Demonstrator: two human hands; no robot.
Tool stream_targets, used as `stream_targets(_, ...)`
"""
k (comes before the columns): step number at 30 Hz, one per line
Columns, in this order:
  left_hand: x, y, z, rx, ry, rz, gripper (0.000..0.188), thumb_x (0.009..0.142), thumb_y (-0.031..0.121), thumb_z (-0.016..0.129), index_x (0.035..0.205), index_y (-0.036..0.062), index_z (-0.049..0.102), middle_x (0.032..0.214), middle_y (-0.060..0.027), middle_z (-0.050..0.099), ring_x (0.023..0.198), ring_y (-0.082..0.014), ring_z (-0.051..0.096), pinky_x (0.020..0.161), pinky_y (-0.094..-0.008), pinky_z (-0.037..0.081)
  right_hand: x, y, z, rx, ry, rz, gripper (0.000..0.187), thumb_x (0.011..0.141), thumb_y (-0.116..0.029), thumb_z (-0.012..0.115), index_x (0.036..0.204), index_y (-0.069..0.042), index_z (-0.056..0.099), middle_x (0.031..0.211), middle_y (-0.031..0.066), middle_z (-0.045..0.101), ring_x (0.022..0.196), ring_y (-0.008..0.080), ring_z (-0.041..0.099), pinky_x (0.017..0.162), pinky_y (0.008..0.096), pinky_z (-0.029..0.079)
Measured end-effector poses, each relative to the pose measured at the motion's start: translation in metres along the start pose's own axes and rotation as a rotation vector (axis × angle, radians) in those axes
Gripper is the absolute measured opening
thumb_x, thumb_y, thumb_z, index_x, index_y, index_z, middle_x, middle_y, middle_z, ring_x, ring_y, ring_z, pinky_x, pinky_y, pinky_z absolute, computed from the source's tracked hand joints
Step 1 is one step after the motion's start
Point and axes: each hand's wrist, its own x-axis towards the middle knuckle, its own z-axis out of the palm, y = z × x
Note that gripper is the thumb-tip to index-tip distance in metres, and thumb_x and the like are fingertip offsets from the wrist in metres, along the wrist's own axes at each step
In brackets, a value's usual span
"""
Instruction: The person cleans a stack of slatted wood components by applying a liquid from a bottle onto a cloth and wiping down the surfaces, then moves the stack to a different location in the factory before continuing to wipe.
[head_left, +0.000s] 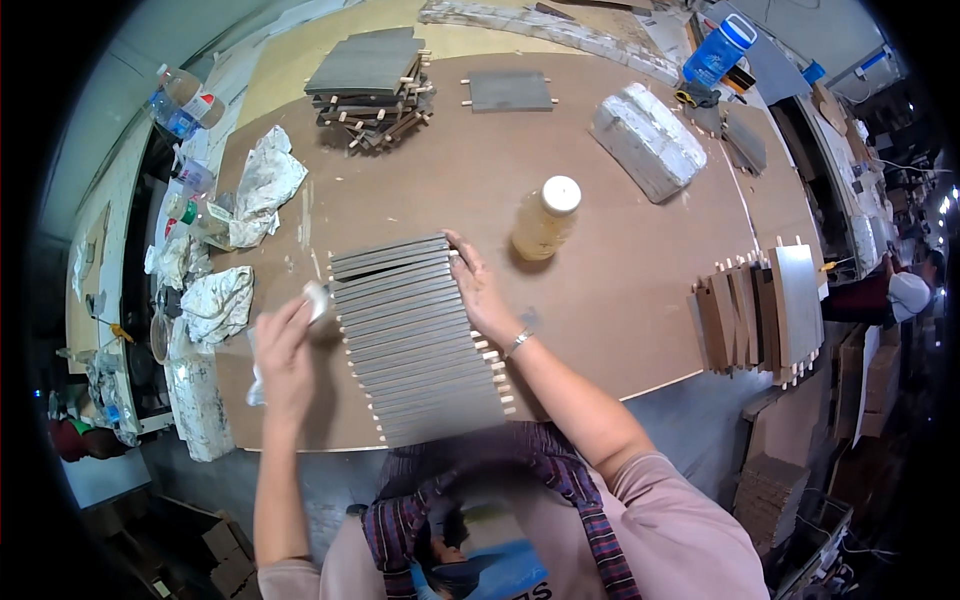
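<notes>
A row of grey boards stands on edge, packed side by side, at the table's near edge, pale wooden dowels sticking out at both ends. One gap shows near the far end of the row. My right hand lies along the row's right side at the far corner, fingers stretched and touching the board ends. Just left of the row, my left hand is closed on a small white wad; motion blurs it, and its exact kind cannot be made out. Beyond my right hand stands a bottle of yellowish liquid with a white cap.
Stacked grey boards and a single doweled board lie at the back. A taped white block sits back right, with more upright boards at the right edge. Crumpled white cloths and several bottles line the left.
</notes>
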Motion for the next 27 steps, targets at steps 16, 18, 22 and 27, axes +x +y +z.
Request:
stream_targets(16,0.073,0.029,0.077,-0.008,-0.186,0.434,0.033,0.078,0.007,0.064,0.11,0.0115,0.069,0.121,0.0,0.065,0.101,-0.0259,0.057,0.093,-0.0388,0.045,-0.001,-0.011,-0.003,-0.139,-0.037,0.1,0.04,0.099,-0.011,0.043,0.137,-0.003,0.046,0.135,0.0197,0.052,0.125,0.0296,0.05,0.107,0.0351,0.038)
stream_targets(18,0.07,-0.027,0.056,0.044,-0.092,0.339,0.033,0.081,0.003,0.059,0.111,0.0092,0.07,0.118,-0.004,0.067,0.094,-0.027,0.058,0.085,-0.0387,0.049,-0.003,-0.016,-0.003,-0.132,-0.028,0.052,0.043,0.099,-0.019,0.041,0.137,0.001,0.043,0.135,0.0217,0.052,0.128,0.031,0.048,0.108,0.0356,0.035)
stream_targets(22,0.084,-0.013,0.052,-0.014,-0.024,0.207,0.026,0.081,0.005,0.063,0.106,0.0079,0.071,0.116,-0.0063,0.067,0.094,-0.0268,0.056,0.084,-0.0379,0.047,-0.003,-0.019,-0.001,-0.094,-0.031,0.045,0.044,0.099,-0.02,0.04,0.138,0.0,0.043,0.135,0.0226,0.052,0.128,0.0321,0.047,0.109,0.0357,0.034)
stream_targets(27,0.081,0.013,0.077,0.058,-0.169,0.46,0.027,0.081,0.011,0.064,0.108,0.013,0.07,0.117,-0.0049,0.065,0.099,-0.0265,0.056,0.093,-0.0413,0.043,0.002,-0.011,-0.007,-0.085,-0.053,0.114,0.04,0.098,-0.013,0.042,0.137,-0.003,0.046,0.133,0.0207,0.054,0.125,0.031,0.05,0.105,0.0356,0.038)
